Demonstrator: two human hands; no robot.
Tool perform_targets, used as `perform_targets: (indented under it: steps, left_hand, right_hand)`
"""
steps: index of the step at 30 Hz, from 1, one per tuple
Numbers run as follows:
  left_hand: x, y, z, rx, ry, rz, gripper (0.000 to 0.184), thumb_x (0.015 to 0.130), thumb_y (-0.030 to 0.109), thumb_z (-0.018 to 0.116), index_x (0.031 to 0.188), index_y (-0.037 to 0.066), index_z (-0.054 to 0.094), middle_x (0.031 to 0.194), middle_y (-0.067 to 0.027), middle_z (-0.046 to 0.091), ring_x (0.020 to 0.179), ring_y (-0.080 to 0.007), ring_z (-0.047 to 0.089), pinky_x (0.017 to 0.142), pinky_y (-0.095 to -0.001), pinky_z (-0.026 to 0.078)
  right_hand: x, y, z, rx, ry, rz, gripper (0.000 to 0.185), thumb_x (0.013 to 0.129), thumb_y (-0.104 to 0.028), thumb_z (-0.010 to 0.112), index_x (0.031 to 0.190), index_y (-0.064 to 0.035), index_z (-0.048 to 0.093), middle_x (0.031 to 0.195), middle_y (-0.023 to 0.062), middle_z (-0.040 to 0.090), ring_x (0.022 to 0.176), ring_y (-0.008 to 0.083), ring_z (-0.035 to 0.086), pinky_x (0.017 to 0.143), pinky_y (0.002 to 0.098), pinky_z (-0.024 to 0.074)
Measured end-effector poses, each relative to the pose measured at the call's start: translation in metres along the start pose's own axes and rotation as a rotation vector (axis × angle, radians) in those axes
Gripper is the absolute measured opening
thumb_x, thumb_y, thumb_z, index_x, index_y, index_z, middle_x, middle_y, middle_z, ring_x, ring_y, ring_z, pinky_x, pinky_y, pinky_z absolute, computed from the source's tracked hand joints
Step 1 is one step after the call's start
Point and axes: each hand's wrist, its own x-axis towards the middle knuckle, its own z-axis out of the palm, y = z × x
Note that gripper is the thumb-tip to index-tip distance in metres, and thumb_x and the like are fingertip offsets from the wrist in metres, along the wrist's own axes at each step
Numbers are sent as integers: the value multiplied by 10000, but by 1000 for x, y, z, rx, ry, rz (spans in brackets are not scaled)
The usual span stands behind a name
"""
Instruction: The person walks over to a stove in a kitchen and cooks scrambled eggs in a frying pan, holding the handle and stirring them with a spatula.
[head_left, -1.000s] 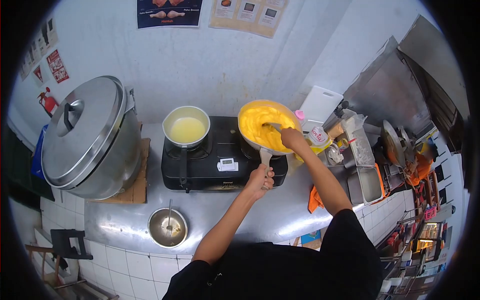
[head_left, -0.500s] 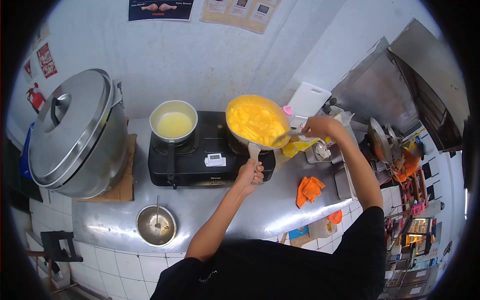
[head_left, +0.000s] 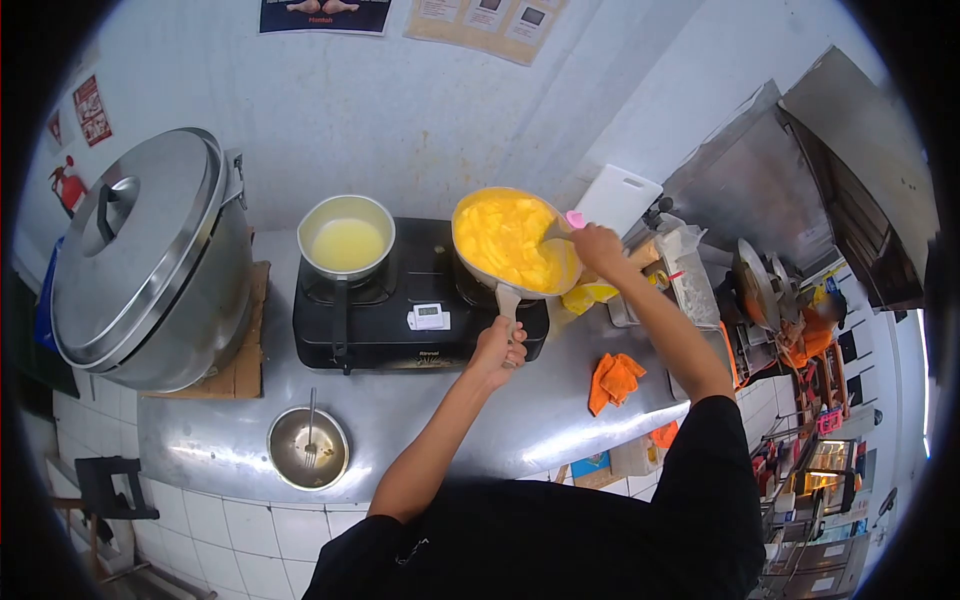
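Observation:
My left hand (head_left: pixel 499 345) is wrapped round the beige handle of a deep pan (head_left: pixel 490 277) on the right burner. Yellow chunks in a thick orange-yellow sauce (head_left: pixel 508 240) fill much of it. My right hand (head_left: pixel 600 248) grips a grey spatula (head_left: pixel 558 231), whose blade dips into the food at the pan's right side. The pan's inner wall shows at the lower right, coated in sauce. On the left burner of the black stove (head_left: pixel 385 345) stands a saucepan (head_left: pixel 304 236) holding pale yellow liquid.
A large lidded metal pot (head_left: pixel 150 270) stands at the left. A metal bowl with a fork (head_left: pixel 311 452) lies near the front edge. A timer (head_left: pixel 429 317) rests on the stove, an orange cloth (head_left: pixel 615 381) to its right. A white cutting board (head_left: pixel 617 205) leans at the wall.
My right hand and the spatula have moved up and left, from the pan's lower right rim to its upper right. The food has shifted leftward. My left hand keeps its hold.

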Motion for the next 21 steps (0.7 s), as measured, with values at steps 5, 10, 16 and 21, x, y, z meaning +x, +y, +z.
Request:
perform_targets:
  steps: [5, 10, 16, 21]
  left_hand:
    - [0, 0, 0, -22, 11, -7, 186, 860, 225, 448, 969, 75, 429, 694, 5, 435, 450, -44, 293, 372, -189, 248]
    - [-2, 1, 3, -5, 9, -3, 201, 862, 231, 445, 982, 72, 425, 704, 6, 430, 455, -44, 294, 378, -189, 252]
    - [-3, 1, 3, 17, 18, -1, 192, 867, 236, 445, 973, 77, 424, 693, 9, 424, 456, -41, 290, 376, -189, 248]
    - [-4, 3, 4, 33, 54, -15, 225, 867, 204, 473, 1021, 46, 431, 722, -14, 440, 471, -55, 299, 373, -185, 229]
  right_hand:
    - [-21, 30, -68, 11, -143, -83, 185, 799, -135, 547, 878, -14, 662, 875, 168, 662, 810, 312, 666, 678, 399, 537]
    - [-66, 9, -80, -53, -187, -130, 165, 785, -135, 555, 839, -34, 674, 877, 180, 660, 811, 316, 664, 664, 403, 536]
    - [-41, 8, -8, -3, 5, -24, 159, 786, -108, 537, 870, -64, 665, 835, 161, 644, 790, 309, 657, 656, 420, 533]
    - [16, 39, 34, -8, 126, 60, 153, 806, -133, 547, 899, -141, 668, 848, 125, 644, 788, 303, 651, 640, 446, 516]
